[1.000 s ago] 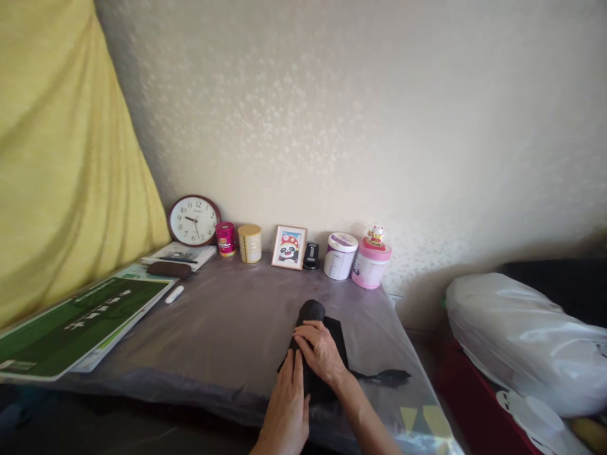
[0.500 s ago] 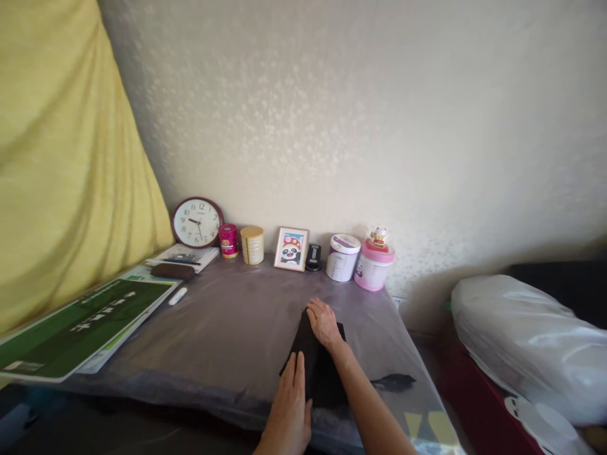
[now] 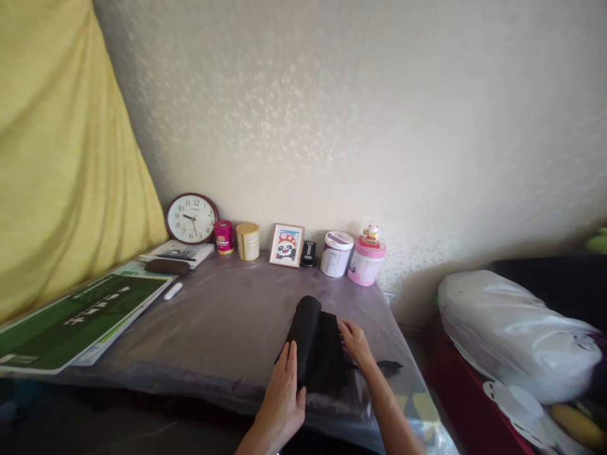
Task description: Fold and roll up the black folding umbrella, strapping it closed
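A black piece of fabric (image 3: 305, 328), partly rolled, lies on the plastic-covered table near its front edge. Its left part forms a thick roll, while a flat flap (image 3: 331, 347) spreads to the right. My left hand (image 3: 283, 388) rests along the roll's near left side, fingers stretched out and thumb apart. At the flap's right edge my right hand (image 3: 355, 341) is closed, fingertips pinching the fabric. A dark strap-like piece (image 3: 389, 367) lies on the table just right of my right wrist; whether it joins the fabric is hidden.
Along the wall stand a clock (image 3: 192, 218), a pink tin (image 3: 224, 237), a yellow canister (image 3: 248, 242), a panda picture frame (image 3: 287, 245) and two tubs (image 3: 337, 254). Green boards (image 3: 85, 322) lie at left. A white plastic bag (image 3: 512, 335) sits beyond the table's right edge.
My right hand has left the top of the black fabric and moved right to the flap's edge. The roll's far end now shows, rounded. My left hand stays on the roll's near side.
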`<state>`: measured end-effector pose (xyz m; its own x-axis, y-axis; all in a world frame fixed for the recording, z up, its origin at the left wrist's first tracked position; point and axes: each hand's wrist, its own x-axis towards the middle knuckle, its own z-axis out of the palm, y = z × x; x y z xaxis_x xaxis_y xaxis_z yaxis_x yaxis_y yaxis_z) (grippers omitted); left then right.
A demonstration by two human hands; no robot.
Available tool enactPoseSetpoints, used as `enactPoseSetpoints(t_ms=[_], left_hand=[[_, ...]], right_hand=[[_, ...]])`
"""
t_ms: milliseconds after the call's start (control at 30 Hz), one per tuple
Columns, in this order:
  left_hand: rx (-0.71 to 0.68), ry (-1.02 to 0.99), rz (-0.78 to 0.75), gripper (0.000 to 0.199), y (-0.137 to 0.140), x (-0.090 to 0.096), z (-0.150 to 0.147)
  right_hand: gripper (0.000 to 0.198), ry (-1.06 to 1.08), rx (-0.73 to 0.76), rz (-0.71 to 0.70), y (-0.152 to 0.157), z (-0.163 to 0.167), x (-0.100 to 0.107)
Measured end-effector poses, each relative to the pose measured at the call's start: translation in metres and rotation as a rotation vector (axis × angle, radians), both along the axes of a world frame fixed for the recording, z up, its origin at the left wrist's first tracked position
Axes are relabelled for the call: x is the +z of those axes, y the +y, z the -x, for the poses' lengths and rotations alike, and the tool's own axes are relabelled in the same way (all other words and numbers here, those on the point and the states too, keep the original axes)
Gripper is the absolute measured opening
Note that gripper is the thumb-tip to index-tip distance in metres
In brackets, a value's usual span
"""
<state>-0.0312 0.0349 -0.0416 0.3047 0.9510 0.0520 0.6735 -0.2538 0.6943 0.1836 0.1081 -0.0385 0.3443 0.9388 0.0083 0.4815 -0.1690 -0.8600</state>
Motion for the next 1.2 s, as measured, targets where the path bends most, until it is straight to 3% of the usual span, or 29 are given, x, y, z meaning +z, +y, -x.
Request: enactPoseSetpoints(t_ms=[133,367,733,833,1200], left_hand=[[0.014,0.024,0.059,0.087,-0.001,0.009,-0.001],[0.023,0.023,0.113,0.088,-0.003,0.018,-0.004],[0.04,0.053,0.12,0.09,-0.003,0.014,-0.006],[0.043,0.078,0.105,0.09,-0.002,0.01,-0.006],[0.045,0.049,0.054,0.089,0.001,0.004,-0.001]], right_hand=[[0.038,-0.02,0.004,0.031,-0.012,0.011,0.006],[0.04,-0.064,0.068,0.093,-0.02,0.027,0.013],[0.04,0.07,0.088,-0.136,-0.002,0.064,0.022],[0.041,0.077,0.085,-0.123,0.006,0.078,0.02],[0.031,-0.186,0.159,-0.045,0.012,0.099,0.028]])
